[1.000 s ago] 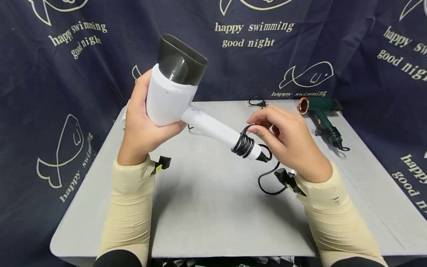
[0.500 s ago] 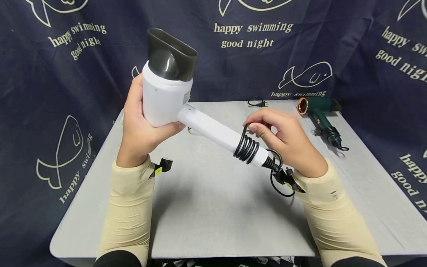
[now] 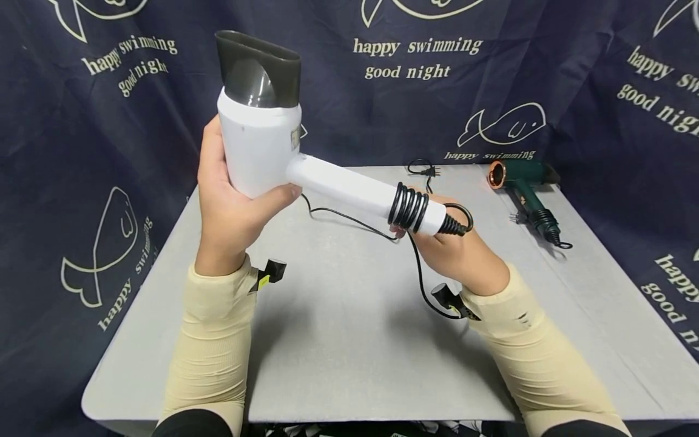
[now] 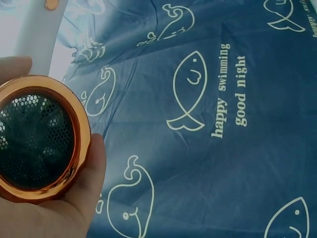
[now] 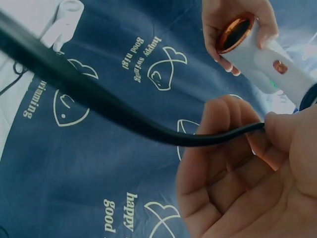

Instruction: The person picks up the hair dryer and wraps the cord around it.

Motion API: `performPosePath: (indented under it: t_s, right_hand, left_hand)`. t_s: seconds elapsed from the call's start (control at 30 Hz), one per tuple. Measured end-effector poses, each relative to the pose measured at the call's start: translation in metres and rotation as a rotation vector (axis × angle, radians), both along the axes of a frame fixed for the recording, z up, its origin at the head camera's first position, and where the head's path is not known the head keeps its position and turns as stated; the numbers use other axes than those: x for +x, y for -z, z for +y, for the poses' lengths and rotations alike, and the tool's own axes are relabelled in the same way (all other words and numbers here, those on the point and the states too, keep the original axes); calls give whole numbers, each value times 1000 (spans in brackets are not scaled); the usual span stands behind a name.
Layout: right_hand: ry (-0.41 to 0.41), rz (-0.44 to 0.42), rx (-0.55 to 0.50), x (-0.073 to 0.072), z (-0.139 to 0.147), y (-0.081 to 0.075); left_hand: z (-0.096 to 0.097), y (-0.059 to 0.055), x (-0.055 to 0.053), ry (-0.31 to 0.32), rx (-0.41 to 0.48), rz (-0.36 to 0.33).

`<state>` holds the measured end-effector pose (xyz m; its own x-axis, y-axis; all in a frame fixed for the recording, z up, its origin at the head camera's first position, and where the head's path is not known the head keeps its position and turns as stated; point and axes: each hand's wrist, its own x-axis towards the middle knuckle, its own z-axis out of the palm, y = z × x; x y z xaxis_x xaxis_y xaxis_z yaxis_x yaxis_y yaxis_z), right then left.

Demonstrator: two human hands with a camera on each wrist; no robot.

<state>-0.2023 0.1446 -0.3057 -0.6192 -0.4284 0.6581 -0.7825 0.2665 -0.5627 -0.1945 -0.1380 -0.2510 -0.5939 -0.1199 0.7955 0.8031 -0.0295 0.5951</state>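
My left hand [image 3: 226,206] grips the barrel of a white hair dryer [image 3: 259,142], fingers behind it and thumb at the handle joint. Its dark nozzle points up; in the left wrist view the copper-rimmed mesh intake [image 4: 34,141] shows. The handle slants down to the right, with several turns of black cord [image 3: 408,208] wound round its end. Behind that end is my right hand [image 3: 450,252], partly hidden in the head view. The right wrist view shows the right hand's thumb and fingers pinching the loose cord [image 5: 198,139].
A green hair dryer [image 3: 524,188] with a wrapped cord lies at the right back of the grey table [image 3: 349,352]. A black plug [image 3: 431,172] lies at the back edge. Another white hair dryer [image 5: 67,22] shows in the right wrist view. A printed curtain [image 3: 338,109] hangs behind.
The hair dryer has moved left and up, its nozzle turning more upright. My right hand has passed from in front of the handle to behind and beneath it, carrying the cord round.
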Motion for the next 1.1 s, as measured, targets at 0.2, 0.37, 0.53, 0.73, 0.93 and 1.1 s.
performPosePath:
  t_s: [0.2,0.37,0.53,0.73,0.93,1.1]
  right_hand:
    - [60,20,169,-2,-4,3]
    - [112,7,288,0,-9,4]
    - [132,-40,362,7,-13,5]
    - [133,-12,379,13,-16,5]
    - [138,19,388,21,-15,0]
    - [165,51,379,27,-13,-6]
  left_hand:
    - [3,0,1,-43,44,-12]
    - [5,-1,1,-120,76,-28]
    - [7,-2,-2,-192,98,-15]
    - [8,0,-6,-224,137,-18]
    - [10,3,-8,-229,136,-25]
    - [10,4,-7,-320,73,-57]
